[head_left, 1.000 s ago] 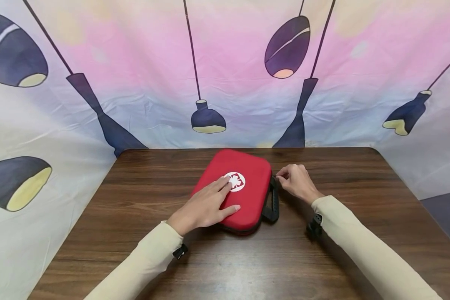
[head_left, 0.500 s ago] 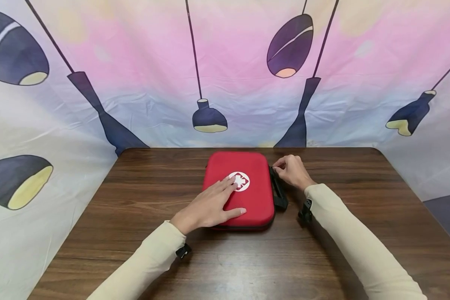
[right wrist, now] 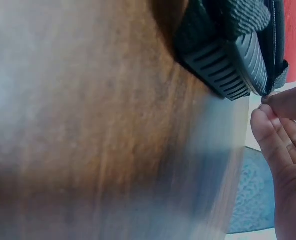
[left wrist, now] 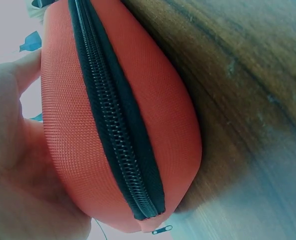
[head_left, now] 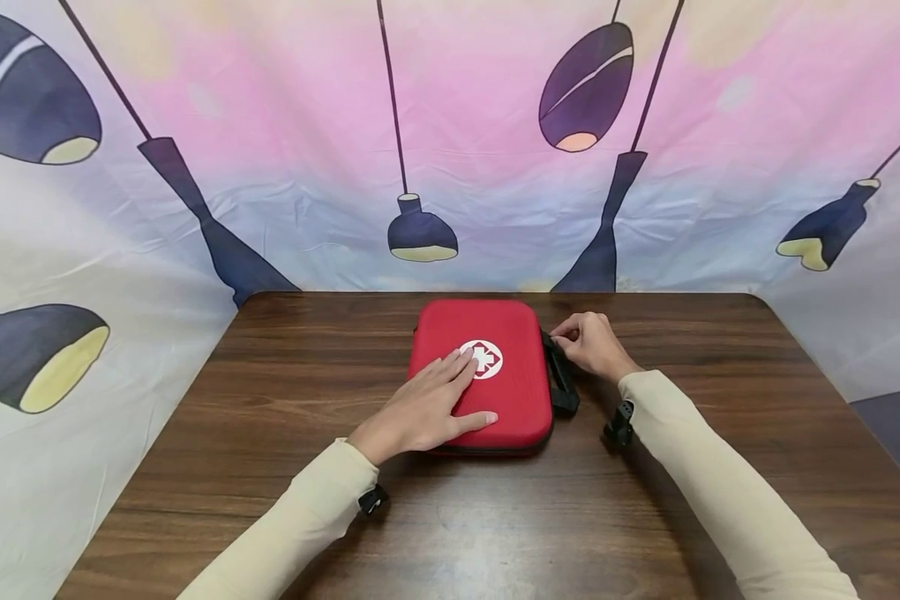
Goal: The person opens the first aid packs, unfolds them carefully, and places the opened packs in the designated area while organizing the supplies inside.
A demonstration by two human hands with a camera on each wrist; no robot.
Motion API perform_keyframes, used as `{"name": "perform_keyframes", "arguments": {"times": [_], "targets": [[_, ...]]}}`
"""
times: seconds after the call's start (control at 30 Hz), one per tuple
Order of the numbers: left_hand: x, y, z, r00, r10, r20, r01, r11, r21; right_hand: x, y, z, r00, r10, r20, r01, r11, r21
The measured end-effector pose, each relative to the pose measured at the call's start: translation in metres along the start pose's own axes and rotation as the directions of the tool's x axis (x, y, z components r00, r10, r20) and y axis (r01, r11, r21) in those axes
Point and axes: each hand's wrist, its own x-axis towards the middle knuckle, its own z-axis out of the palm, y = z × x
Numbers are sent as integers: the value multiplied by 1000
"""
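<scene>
A red first aid case [head_left: 487, 325] with a white cross emblem lies on the wooden table, squared to its far edge. My left hand [head_left: 427, 408] rests on the lid with fingers extended and thumb spread. In the left wrist view, the black zipper [left wrist: 112, 120] runs closed along the case's side, and a small metal pull [left wrist: 162, 230] shows at its lower end. My right hand [head_left: 592, 346] pinches a small dark zipper pull at the case's right side, by the far end of the black handle [head_left: 562, 383]. Its fingertips partly hide the pull.
The brown wooden table [head_left: 292, 383] extends around the case on all sides. Right behind its far edge hangs a pastel cloth backdrop [head_left: 307, 167] printed with dark lamps. A black band device [head_left: 619, 423] sits on the right wrist.
The case has turned counterclockwise from a slant to square with the table. My right hand moved slightly away from me, keeping its pinch. My left hand stayed on the lid.
</scene>
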Motion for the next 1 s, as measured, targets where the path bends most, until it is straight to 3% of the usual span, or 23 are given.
{"name": "perform_keyframes", "arguments": {"times": [0.6, 1.0], "targets": [[1, 0, 2, 1000, -14, 9, 14, 1000, 13, -30, -9, -1, 999, -38, 0, 38, 999, 28], [-1, 1, -1, 1000, -16, 19, 16, 1000, 3, -45, -15, 1, 997, -61, -49, 62, 998, 21]]}}
